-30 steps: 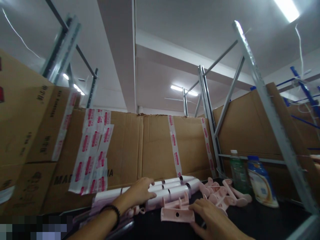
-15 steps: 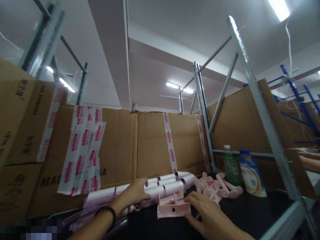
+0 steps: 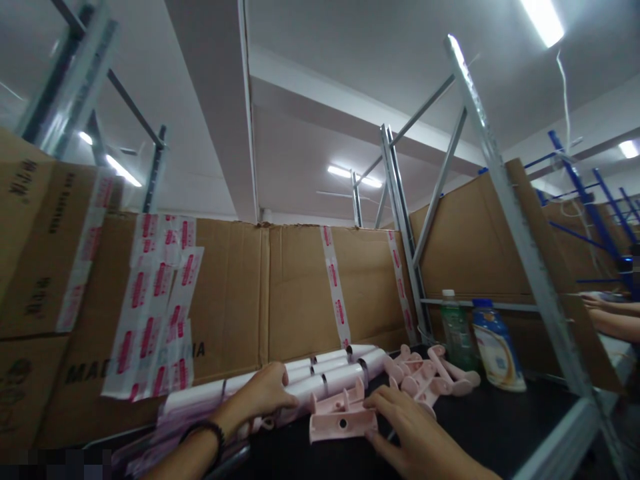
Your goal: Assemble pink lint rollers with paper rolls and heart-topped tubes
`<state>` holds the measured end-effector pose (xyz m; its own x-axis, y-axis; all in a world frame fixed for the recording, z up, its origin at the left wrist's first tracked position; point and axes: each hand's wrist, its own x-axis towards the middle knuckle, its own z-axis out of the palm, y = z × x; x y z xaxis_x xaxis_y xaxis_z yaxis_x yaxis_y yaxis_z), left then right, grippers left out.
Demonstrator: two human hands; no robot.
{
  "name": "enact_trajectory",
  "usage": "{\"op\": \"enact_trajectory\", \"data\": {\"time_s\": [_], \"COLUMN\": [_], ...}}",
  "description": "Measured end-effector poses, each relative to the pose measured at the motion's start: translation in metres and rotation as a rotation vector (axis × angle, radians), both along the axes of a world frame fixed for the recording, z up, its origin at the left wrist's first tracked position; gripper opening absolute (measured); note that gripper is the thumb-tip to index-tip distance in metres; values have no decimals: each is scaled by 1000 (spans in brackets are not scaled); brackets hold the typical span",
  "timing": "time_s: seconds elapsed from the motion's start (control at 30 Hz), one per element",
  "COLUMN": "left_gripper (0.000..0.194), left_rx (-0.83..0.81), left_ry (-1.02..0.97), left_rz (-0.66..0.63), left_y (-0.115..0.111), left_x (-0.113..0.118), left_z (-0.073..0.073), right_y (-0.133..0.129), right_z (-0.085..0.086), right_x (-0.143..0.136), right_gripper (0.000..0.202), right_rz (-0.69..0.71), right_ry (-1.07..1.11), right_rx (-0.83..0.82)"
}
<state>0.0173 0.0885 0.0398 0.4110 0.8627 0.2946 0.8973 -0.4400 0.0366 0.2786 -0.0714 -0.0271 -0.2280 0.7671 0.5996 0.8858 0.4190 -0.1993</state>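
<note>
White rolls with dark bands (image 3: 345, 378) lie in a row along the cardboard wall. My left hand (image 3: 267, 393) is at these rolls, thumb and fingers curved at their near side; whether it grips one is hidden. To its right, pink plastic brackets (image 3: 343, 424) rest on the black table, one with a dark round hole facing me. My right hand (image 3: 407, 423) touches the right end of these brackets with thumb and fingertips. Behind it is a heap of more pink parts (image 3: 425, 375). Purplish clear plastic wrapping (image 3: 187, 423) lies under my left forearm.
A green bottle (image 3: 456, 337) and a white-and-blue bottle with a blue cap (image 3: 496, 347) stand at the back right, beside a metal rack post (image 3: 530, 247). Taped cardboard (image 3: 295, 293) walls the back. Another person's arms (image 3: 613, 320) show at the far right.
The view has shifted slightly, so most things sit a little further left. My left thumb has come closer to its fingers at the rolls. My right hand stays at the brackets.
</note>
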Motion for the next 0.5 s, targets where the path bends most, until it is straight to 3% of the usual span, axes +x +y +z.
{"op": "enact_trajectory", "data": {"time_s": [0.5], "left_gripper": [23], "left_rx": [-5], "left_ry": [-18], "left_rz": [1], "left_y": [-1], "left_x": [-7], "left_z": [1], "right_y": [3], "right_z": [-1], "right_x": [-2], "right_gripper": [33], "right_rz": [-27], "right_ry": [-44], "right_rx": [-42]}}
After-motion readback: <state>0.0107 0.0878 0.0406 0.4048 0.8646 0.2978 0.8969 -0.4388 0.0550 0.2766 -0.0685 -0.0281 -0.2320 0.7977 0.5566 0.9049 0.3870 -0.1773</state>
